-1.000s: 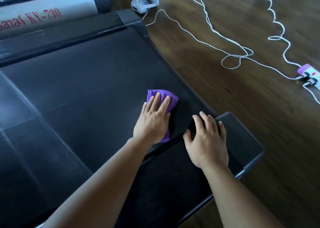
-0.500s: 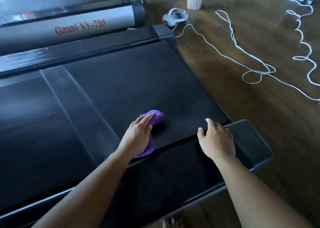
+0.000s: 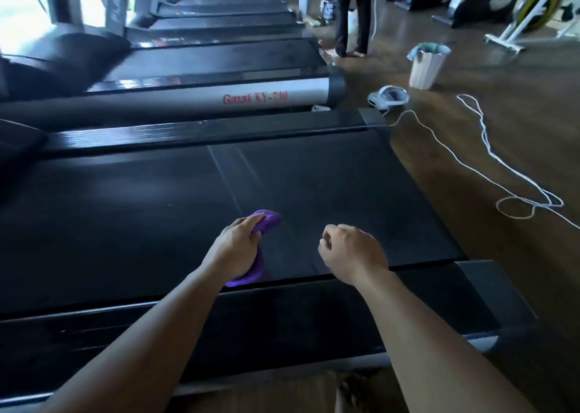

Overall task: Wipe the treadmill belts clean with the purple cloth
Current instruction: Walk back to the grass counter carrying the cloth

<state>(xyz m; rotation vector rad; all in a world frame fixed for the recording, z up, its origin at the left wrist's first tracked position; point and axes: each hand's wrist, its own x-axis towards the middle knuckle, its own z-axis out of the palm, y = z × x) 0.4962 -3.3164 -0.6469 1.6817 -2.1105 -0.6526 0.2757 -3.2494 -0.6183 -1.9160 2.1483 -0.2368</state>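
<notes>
my left hand (image 3: 236, 249) grips purple cloth (image 3: 266, 219) on treadmill belt (image 3: 157, 211), lower centre | my right hand (image 3: 350, 251) curled, holding nothing

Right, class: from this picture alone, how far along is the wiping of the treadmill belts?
Done: pale streaks across the nearest belt suggest some wiping. In hand: the left hand grips the purple cloth at that belt's near edge; the right hand, curled, holds nothing. Left: the rest of this belt, probably, and the farther belts in the row.
</notes>
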